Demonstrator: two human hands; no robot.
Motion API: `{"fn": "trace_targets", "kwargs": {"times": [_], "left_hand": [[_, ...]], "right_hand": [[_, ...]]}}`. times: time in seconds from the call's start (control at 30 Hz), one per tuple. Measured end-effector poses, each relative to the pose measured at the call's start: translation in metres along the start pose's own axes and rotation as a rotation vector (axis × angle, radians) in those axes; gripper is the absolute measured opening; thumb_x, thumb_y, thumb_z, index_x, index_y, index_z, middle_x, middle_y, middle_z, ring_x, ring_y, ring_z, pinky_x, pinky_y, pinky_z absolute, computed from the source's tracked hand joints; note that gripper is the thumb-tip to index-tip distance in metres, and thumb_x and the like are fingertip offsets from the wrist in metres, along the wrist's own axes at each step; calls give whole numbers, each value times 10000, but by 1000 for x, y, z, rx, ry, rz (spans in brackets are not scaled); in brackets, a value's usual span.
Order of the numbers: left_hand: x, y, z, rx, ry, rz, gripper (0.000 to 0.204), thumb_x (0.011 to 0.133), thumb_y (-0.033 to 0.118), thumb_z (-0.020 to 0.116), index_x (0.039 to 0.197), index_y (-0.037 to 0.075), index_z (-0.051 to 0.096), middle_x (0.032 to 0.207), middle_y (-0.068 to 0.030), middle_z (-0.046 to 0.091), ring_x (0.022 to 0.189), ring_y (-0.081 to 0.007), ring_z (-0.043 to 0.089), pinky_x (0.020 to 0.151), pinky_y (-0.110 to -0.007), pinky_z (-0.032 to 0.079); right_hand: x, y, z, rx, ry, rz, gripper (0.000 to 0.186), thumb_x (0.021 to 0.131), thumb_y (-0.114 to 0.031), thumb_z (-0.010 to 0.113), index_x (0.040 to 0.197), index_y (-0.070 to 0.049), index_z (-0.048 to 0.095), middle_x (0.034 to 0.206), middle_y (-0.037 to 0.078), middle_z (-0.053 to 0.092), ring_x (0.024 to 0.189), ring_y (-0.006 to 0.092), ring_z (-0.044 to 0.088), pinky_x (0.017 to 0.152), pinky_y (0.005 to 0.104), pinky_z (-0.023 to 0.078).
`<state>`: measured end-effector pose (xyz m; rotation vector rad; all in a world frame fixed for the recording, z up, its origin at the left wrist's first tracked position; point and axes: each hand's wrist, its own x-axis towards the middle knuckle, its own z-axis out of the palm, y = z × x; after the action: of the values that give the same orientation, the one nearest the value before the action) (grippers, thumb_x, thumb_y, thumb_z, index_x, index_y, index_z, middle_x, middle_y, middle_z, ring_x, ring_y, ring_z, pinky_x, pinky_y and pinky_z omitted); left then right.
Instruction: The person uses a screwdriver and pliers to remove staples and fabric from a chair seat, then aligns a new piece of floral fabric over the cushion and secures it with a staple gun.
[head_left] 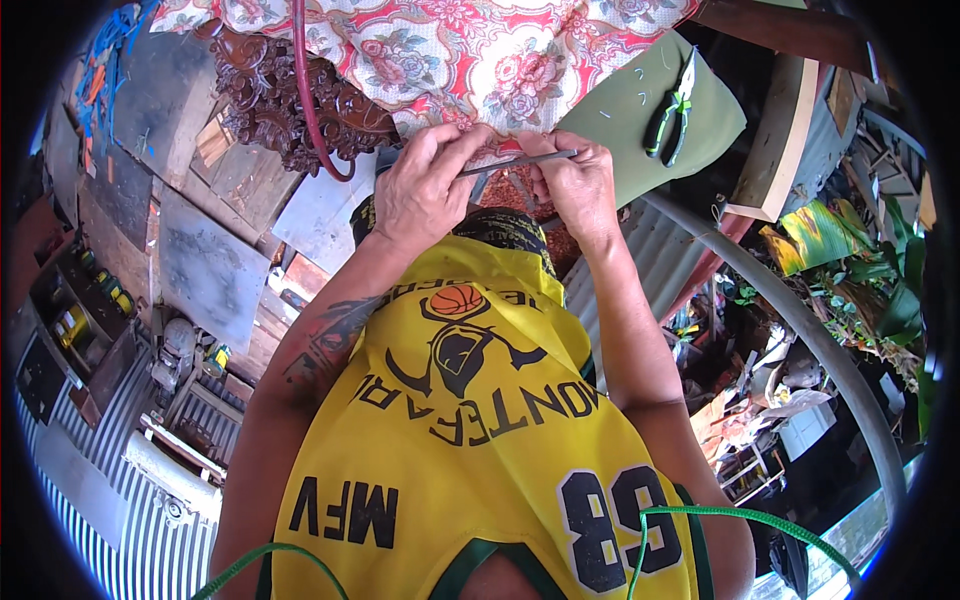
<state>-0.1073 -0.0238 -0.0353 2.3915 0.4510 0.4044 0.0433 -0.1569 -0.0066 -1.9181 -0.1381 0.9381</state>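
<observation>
A floral fabric (520, 85) in red, cream and grey drapes over the piece in front of me, its near edge hanging between my hands. My left hand (432, 178) is closed with its fingertips pinching that edge. In my right hand (578, 185), curled fingers grip a thin dark rod (505, 165), which slants across toward my left hand; its exact kind I cannot make out. Right of the fabric, pliers (675, 118) with black and green handles lie on an olive-green panel (640, 150), among several small bent wire bits that look like staples.
Dark carved wood (290, 100) and a red hose (305, 90) are at the left of the fabric. A curved grey pipe (790, 290) runs down the right side, beside a pale wooden board (775, 150). Planks and a grey sheet (210, 265) lie at left.
</observation>
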Motion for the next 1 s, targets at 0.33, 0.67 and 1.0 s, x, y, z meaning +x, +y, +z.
{"fn": "trace_targets", "kwargs": {"times": [0.33, 0.67, 1.0], "left_hand": [[-5, -11, -8, 43, -1, 40, 535, 806, 27, 748, 1315, 184, 704, 1106, -58, 602, 949, -284, 652, 778, -400, 566], [22, -15, 9, -198, 289, -242, 226, 1006, 302, 672, 1023, 85, 734, 955, -119, 730, 780, -272, 711, 694, -365, 557], [35, -30, 6, -625, 210, -492, 243, 1038, 224, 646, 1052, -6, 724, 756, -30, 674, 686, -104, 558, 635, -316, 467]], "right_hand": [[-1, -3, 2, 120, -72, 9, 246, 941, -163, 667, 783, 16, 727, 598, -9, 579, 524, 50, 495, 498, 256, 406], [0, -21, -1, 280, -220, 21, 230, 1000, -137, 603, 1083, 15, 754, 651, -10, 596, 506, 65, 503, 486, 245, 417], [-11, -5, 0, -753, -4, -530, 286, 972, -212, 619, 1231, -154, 725, 847, 160, 749, 808, 363, 738, 814, 448, 585]]}}
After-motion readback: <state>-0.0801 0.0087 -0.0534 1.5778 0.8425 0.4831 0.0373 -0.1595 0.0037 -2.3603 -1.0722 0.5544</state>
